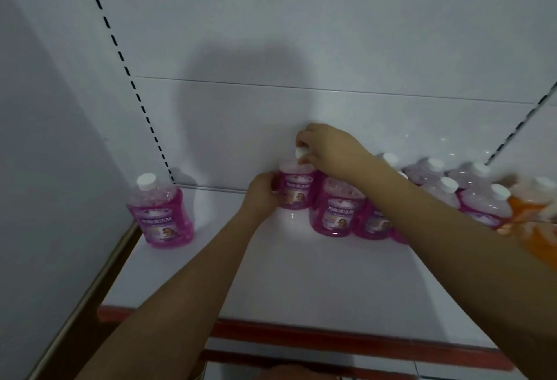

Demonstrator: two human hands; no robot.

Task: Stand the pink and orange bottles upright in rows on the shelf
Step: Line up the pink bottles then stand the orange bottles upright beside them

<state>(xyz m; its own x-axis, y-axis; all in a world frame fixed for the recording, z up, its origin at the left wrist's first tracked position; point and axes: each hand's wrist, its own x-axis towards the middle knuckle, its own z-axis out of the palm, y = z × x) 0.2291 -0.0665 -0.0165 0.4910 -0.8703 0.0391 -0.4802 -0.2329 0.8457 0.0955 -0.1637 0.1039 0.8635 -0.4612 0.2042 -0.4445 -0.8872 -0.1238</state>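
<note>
A pink bottle (295,188) with a white cap stands upright near the back wall of the white shelf (271,274). My left hand (260,194) grips its left side. My right hand (328,147) pinches its white cap from above. Right beside it stand several more pink bottles (336,211) in rows, partly hidden by my right forearm. One pink bottle (161,214) stands alone at the shelf's left end. Orange bottles (530,208) show blurred at the far right.
The shelf has a red front edge (301,333) and a white back panel with slotted uprights (132,84) at left and right. A grey side wall (45,168) closes the left. Bare shelf surface lies in front of the bottles.
</note>
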